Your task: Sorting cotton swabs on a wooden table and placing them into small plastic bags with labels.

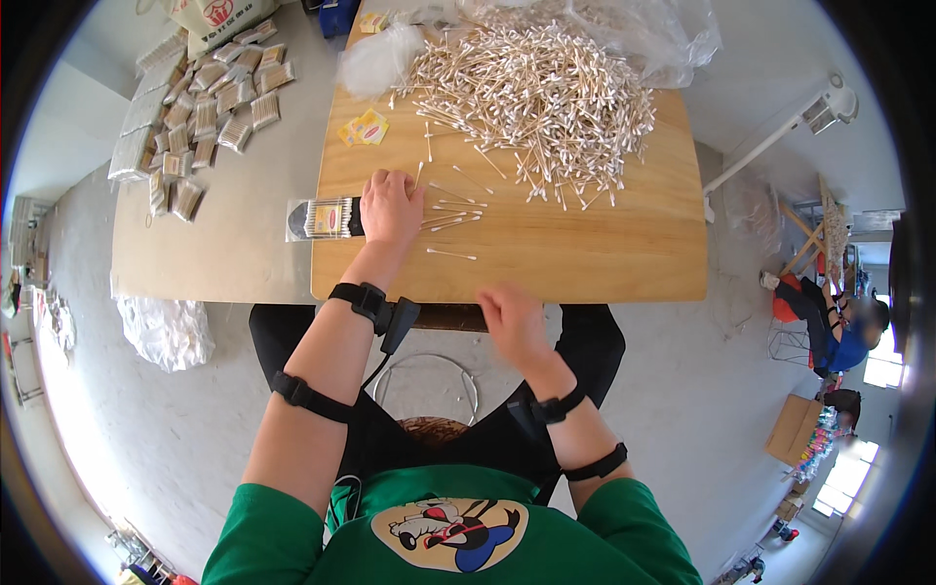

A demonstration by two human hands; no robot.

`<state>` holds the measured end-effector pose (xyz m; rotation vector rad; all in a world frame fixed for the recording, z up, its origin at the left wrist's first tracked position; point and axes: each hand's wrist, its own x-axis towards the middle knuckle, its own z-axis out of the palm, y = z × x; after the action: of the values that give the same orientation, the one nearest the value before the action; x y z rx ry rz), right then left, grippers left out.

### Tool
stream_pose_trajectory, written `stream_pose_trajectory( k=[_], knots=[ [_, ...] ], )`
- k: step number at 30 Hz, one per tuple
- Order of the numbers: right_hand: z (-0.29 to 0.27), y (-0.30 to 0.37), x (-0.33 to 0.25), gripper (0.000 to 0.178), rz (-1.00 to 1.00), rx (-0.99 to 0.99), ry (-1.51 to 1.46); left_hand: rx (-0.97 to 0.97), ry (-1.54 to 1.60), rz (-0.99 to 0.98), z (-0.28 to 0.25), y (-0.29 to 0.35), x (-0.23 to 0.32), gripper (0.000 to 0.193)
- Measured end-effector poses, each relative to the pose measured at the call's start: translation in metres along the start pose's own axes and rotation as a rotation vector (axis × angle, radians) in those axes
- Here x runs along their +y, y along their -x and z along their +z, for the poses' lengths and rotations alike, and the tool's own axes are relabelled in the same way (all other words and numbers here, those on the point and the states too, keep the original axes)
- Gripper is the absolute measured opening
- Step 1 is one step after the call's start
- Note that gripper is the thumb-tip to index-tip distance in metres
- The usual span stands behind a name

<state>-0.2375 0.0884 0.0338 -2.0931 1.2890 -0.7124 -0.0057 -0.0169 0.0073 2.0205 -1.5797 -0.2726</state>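
My left hand (pixel 392 207) lies on the wooden board, closed over a flat black holder (pixel 357 216) that shows beside its fingers. On the holder's left end sits a small clear packet of cotton swabs (pixel 327 217) with a yellow-and-red label. Several loose cotton swabs (pixel 453 216) lie just right of this hand; what is under its palm is hidden. My right hand (pixel 515 327) is in the air at the board's front edge, apart from the swabs. Its fingers look curled but are smeared by motion, and I make out nothing in them.
A large heap of loose cotton swabs (pixel 546 97) covers the board's far side, with clear plastic bags (pixel 673 39) around it. Yellow labels (pixel 365 128) lie left of it. Many filled packets (pixel 205 117) cover the grey table's far left. A person (pixel 848 327) sits at far right.
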Motion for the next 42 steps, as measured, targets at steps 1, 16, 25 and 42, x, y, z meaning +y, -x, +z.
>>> stream_pose_trajectory(
  k=[1, 16, 25, 42],
  knots=[
    [0.002, -0.015, 0.004, 0.008, 0.047, 0.080, -0.010, 0.003, -0.002, 0.002, 0.001, -0.004, 0.000, 0.017],
    [0.023, -0.132, 0.035, 0.006, -0.122, -0.033, 0.075, -0.174, 0.063, -0.038, -0.004, -0.025, -0.015, 0.010],
    [-0.008, -0.167, 0.049, 0.009, 0.144, 0.126, 0.572, -0.446, 0.179, 0.313, -0.003, -0.028, 0.003, 0.010],
    [0.005, -0.212, 0.021, 0.007, -0.110, 0.119, 0.431, -0.107, 0.051, -0.002, 0.012, -0.048, -0.007, 0.010]
  ],
)
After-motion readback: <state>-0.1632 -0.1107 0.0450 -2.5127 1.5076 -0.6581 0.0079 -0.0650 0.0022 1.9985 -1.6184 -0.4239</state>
